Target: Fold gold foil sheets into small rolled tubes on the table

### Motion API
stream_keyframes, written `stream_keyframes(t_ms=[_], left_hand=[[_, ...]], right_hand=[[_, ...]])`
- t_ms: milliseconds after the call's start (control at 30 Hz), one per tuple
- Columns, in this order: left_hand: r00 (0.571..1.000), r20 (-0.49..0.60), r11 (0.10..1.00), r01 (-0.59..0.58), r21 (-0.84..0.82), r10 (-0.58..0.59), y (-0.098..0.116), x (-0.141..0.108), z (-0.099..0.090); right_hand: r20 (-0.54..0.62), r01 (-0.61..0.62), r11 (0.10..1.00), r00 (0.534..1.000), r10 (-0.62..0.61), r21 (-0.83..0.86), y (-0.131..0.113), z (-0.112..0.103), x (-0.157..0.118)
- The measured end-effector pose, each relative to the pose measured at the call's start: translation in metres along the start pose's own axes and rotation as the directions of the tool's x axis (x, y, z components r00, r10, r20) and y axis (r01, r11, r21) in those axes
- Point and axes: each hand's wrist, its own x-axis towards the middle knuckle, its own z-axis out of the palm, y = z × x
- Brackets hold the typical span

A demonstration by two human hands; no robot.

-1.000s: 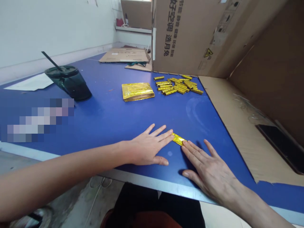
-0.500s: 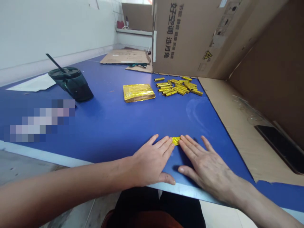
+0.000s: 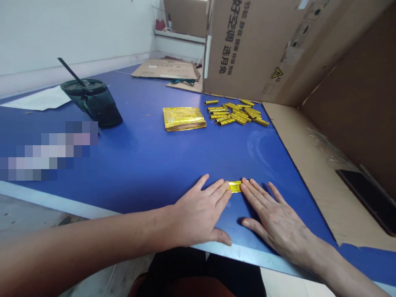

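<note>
A small strip of gold foil (image 3: pixel 235 187) lies flat on the blue table near its front edge. My left hand (image 3: pixel 204 210) rests flat with its fingertips on the strip's left end, thumb spread apart. On the right end press the fingertips of my right hand (image 3: pixel 272 216), its fingers outstretched. Both hands cover the ends of the strip. Farther back sits a stack of gold foil sheets (image 3: pixel 184 119). To the right of that stack is a loose pile of narrow gold foil rolls (image 3: pixel 238 115).
A dark cup with a straw (image 3: pixel 93 103) stands at the left beside white paper (image 3: pixel 38 98). Flat cardboard (image 3: pixel 167 69) lies at the back. A large cardboard box (image 3: pixel 247 53) stands behind the rolls. A dark phone-like object (image 3: pixel 368 202) lies on cardboard at the right.
The view has shifted slightly, so most things appear moved a little. A bit more of the strip shows between my hands, which stay flat on it.
</note>
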Motion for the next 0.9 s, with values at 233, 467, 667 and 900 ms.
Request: stream_keyframes(t_ms=[233,467,667,900], left_hand=[[0.989,0.104,0.988,-0.091,-0.122,0.104,-0.063,0.023,-0.002],[0.999,0.034,0.997,-0.021,-0.077,0.023,-0.051,0.033,-0.003],[0.993,0.072,0.988,-0.088,-0.124,0.097,-0.025,0.033,0.002],[0.995,0.100,0.993,-0.011,-0.114,0.023,-0.023,0.015,-0.001]], right_hand=[[0.000,0.019,0.999,1.000,-0.019,-0.046,-0.020,0.001,0.002],[-0.013,0.055,0.998,0.998,-0.055,-0.010,-0.017,0.003,0.004],[-0.016,0.079,0.996,0.997,-0.078,0.050,-0.010,0.003,0.002],[0.056,0.066,0.994,0.996,-0.071,0.088,0.018,0.001,0.012]])
